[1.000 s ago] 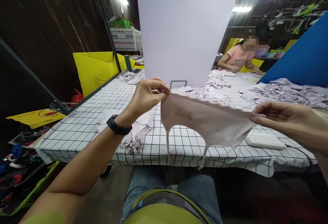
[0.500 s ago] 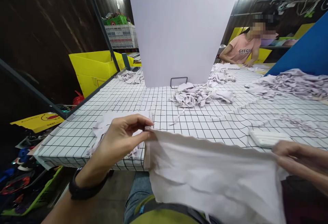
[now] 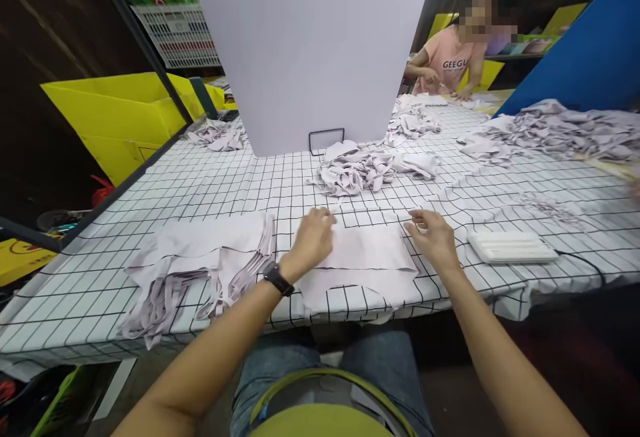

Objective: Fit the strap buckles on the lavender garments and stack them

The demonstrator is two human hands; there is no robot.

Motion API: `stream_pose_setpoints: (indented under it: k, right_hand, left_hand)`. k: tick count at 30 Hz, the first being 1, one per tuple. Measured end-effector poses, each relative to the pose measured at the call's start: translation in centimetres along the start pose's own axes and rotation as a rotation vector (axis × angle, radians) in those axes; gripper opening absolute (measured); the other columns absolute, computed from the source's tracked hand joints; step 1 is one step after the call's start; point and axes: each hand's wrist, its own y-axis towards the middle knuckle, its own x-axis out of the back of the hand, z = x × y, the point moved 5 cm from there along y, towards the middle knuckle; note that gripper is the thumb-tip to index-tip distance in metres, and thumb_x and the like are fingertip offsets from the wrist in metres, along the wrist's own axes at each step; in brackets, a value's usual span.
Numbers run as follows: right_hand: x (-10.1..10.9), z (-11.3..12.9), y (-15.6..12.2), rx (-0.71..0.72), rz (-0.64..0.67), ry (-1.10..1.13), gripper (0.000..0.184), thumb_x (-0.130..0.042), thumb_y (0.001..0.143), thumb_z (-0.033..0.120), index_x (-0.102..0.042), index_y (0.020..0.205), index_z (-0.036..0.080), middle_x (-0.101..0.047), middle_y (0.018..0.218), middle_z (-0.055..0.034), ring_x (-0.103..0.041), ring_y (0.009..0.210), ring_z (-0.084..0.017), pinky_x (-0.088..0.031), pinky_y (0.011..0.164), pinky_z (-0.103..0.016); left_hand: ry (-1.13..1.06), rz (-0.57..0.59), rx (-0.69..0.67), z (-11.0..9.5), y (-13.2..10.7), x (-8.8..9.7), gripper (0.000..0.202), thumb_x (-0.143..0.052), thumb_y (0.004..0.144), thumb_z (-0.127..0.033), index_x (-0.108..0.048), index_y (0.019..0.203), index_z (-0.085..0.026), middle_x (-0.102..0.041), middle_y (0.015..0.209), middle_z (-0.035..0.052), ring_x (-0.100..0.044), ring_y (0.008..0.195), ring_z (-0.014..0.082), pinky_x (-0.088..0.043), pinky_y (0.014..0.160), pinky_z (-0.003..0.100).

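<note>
A piece of pale fabric (image 3: 367, 248) lies spread on the checked tablecloth in front of me, with a cut-out curved part toward the table's front edge. My left hand (image 3: 315, 235) rests at its upper left side, fingers slightly bent and loose. At the upper right side is my right hand (image 3: 433, 237), open, with thumb and fingers apart beside the cloth's edge. To the left, a neat stack of similar fabric pieces (image 3: 210, 240) has strips hanging toward the front edge.
A white device with a cable (image 3: 513, 247) sits at right. Beyond are a crumpled fabric heap (image 3: 355, 169), a tall pale board (image 3: 320, 50) on a wire stand, another fabric heap (image 3: 560, 131) and a blue panel (image 3: 570, 50). A person (image 3: 453, 60) works at the far right.
The fabric I held stretched between both hands now lies on the table. Both hands have moved forward and closer together, and the right hand has let go. The view has tilted down.
</note>
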Motion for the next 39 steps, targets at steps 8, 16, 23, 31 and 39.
stream_pose_setpoints:
  k: [8,16,23,31,39]
  right_hand:
    - [4.4,-0.8,-8.1,0.071,-0.110,-0.133,0.036,-0.053,0.088,0.047,-0.077,0.096,0.022,-0.073,0.119,-0.0177,-0.062,0.118,-0.042,-0.044,0.099,-0.064]
    - [0.6,-4.7,-18.5,-0.457,0.154,0.353,0.044,-0.067,0.078,0.063,-0.077,0.089,0.021,-0.080,0.087,-0.0124,-0.076,0.081,-0.031,-0.059,0.076,-0.038]
    - [-6.4,-2.0,-20.0,-0.384,0.282,0.480,0.057,-0.073,0.073,0.068,-0.078,0.100,0.018,-0.078,0.110,-0.0173,-0.071,0.106,-0.036,-0.056,0.094,-0.044]
    - [-2.8,-0.5,-22.2,-0.403,0.368,0.543,0.047,-0.070,0.081,0.066,-0.077,0.079,0.020,-0.072,0.076,-0.0062,-0.067,0.077,-0.025,-0.054,0.074,-0.033]
    - [-3.1,1.3,-20.5,-0.469,0.243,0.744,0.062,-0.050,0.088,0.079,-0.071,0.086,0.021,-0.070,0.083,-0.0076,-0.067,0.086,-0.025,-0.054,0.084,-0.035]
  left_hand:
    - [0.086,0.352,-0.597,-7.9,-2.4,-7.2,0.044,-0.044,0.106,-0.045,-0.054,0.140,-0.020,-0.045,0.159,0.0139,-0.037,0.151,0.0321,-0.027,0.122,0.062]
    - [0.146,0.276,-0.508,-9.6,0.4,-8.7,0.049,-0.036,0.108,-0.045,-0.050,0.143,-0.013,-0.045,0.159,0.0167,-0.038,0.151,0.0279,-0.025,0.125,0.056]
    - [0.115,0.319,-0.488,-9.0,0.8,-9.7,0.056,-0.041,0.105,-0.051,-0.045,0.148,-0.015,-0.037,0.164,0.0166,-0.036,0.151,0.0296,-0.030,0.123,0.051]
    - [-0.071,0.107,-0.525,-9.1,-2.3,-6.9,0.032,-0.044,0.103,-0.021,-0.057,0.132,-0.020,-0.054,0.151,0.0115,-0.046,0.142,0.0274,-0.037,0.120,0.052]
    - [-0.070,0.204,-0.536,-10.5,-5.7,-9.2,0.026,-0.052,0.100,-0.024,-0.061,0.123,-0.015,-0.062,0.134,0.0140,-0.055,0.125,0.0275,-0.047,0.110,0.044]
